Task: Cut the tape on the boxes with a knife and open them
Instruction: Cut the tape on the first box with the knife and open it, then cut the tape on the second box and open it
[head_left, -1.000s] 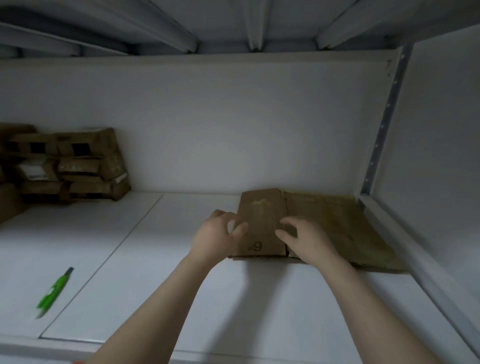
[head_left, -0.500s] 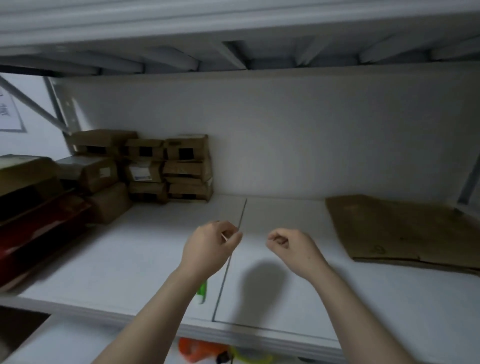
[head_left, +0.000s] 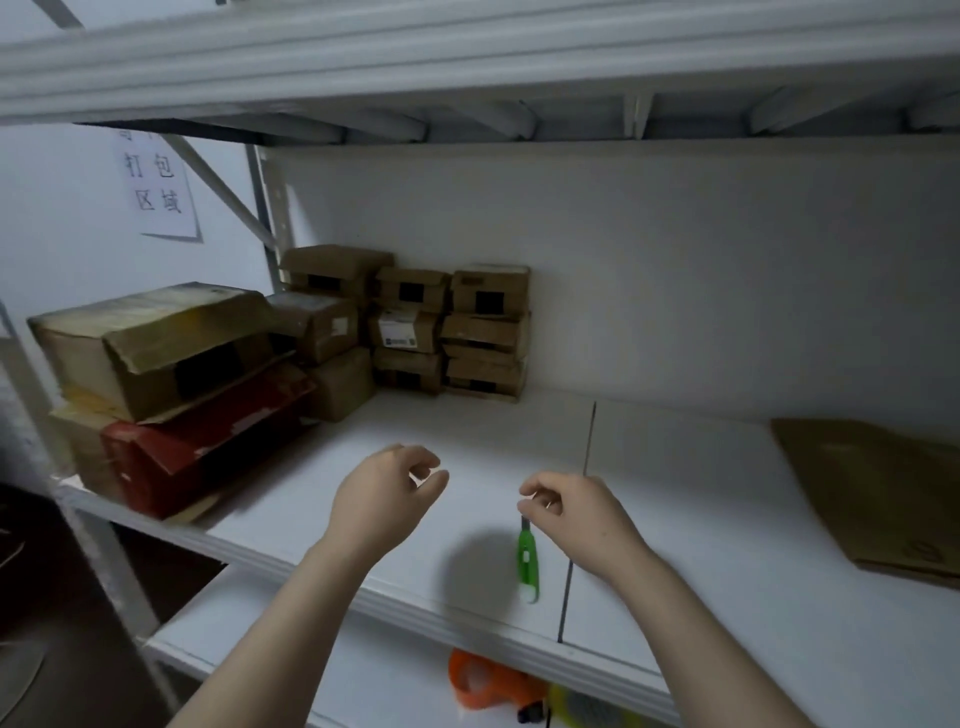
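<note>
A green utility knife (head_left: 528, 562) lies on the white shelf (head_left: 691, 525) near its front edge. My right hand (head_left: 582, 514) hovers just above the knife's blade end with fingers loosely curled, holding nothing. My left hand (head_left: 387, 493) hangs over the shelf to the left of the knife, also loosely curled and holding nothing. Several small taped brown boxes (head_left: 452, 327) are stacked against the back wall at the left. A flattened cardboard box (head_left: 883, 493) lies at the right end of the shelf.
A large dented brown box (head_left: 150, 343) sits on a red box (head_left: 208, 441) at the shelf's left end. An upper shelf (head_left: 467, 57) hangs close overhead. On the lower shelf are an orange tape dispenser (head_left: 488, 680) and a yellow-green item (head_left: 587, 706).
Both hands let go of the flattened box at the right and moved left. My view swung left, bringing the stacked boxes and the knife toward the middle.
</note>
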